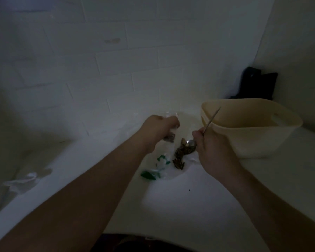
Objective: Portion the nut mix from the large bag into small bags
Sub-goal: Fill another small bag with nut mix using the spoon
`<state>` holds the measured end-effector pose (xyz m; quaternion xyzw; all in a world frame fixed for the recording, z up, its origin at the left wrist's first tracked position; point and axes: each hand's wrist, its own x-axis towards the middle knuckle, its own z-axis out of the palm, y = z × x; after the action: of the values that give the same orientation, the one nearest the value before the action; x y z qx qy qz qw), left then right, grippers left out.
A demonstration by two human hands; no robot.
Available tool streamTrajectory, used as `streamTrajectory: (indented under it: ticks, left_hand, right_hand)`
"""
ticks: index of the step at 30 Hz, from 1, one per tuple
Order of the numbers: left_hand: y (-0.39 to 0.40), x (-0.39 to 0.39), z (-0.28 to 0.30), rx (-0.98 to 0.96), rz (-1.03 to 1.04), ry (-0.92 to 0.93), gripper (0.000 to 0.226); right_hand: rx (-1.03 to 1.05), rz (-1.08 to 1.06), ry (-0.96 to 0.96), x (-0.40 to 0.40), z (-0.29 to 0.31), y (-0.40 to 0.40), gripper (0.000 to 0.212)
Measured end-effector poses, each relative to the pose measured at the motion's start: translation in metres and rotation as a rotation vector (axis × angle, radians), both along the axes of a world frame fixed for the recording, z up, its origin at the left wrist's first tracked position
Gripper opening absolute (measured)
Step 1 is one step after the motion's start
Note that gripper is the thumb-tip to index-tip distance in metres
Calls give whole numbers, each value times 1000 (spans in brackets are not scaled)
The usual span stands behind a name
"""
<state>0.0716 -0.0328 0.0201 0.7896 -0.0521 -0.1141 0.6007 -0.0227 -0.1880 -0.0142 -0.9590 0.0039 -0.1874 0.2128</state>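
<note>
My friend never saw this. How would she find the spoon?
Look for the big cream tub on the white counter. Just in front of its left corner, the right hand holds the spoon. It is the only shiny metal thing: its thin handle pokes up past the tub's rim, and its bowl dips into the brown nut mix.

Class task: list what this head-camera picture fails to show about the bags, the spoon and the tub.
- Small bag: its opening is hidden by the left hand.
- Spoon: dim light and the right hand hide whether the bowl is loaded.
- Beige tub: its near wall hides the contents.
- Large bag: green print too blurred to read.
</note>
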Motion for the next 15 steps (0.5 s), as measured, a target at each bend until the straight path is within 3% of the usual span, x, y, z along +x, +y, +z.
streamTrajectory:
  ticks: [5, 9, 15]
  left_hand:
    - [7, -2, -8, 132, -54, -10, 25]
    - [10, -1, -21, 90, -47, 36, 27]
    - [3, -1, -30, 53, -62, 231, 29]
  right_hand:
    - [269, -63, -55, 0, -8, -4, 41]
    - [397, -67, -91, -3, -20, -2, 41]
    - [421, -85, -114, 1, -23, 8, 42]
